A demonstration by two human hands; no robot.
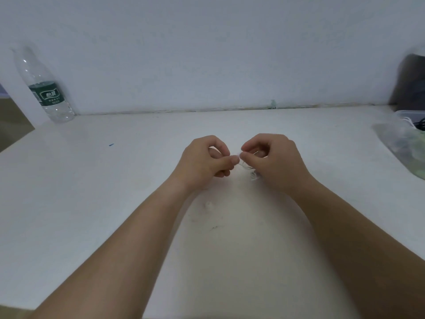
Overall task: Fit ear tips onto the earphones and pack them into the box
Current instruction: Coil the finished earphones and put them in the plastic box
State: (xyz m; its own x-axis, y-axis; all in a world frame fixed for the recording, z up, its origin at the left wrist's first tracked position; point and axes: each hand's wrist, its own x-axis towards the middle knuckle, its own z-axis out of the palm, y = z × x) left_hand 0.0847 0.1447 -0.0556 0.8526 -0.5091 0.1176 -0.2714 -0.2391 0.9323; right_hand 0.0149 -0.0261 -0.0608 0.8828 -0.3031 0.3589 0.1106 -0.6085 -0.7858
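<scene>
Worktop (92,180) bounded at the back by wall (207,54). Far left corner taken up by bottle (46,88), set against the wall. Right edge blocked by clear tub (409,143), dark object (411,81) behind it. Broad passage left between bottle and left hand (204,160). Small white bit (208,205) noted between the forearms.

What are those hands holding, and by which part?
The left hand and right hand pinch a small white earphone at fingertips; its cord dangles below. Exact part too blurred.

two hands (204,162) (274,160), one earphone (245,167), one bottle (47,94), one tub (411,116)
</scene>
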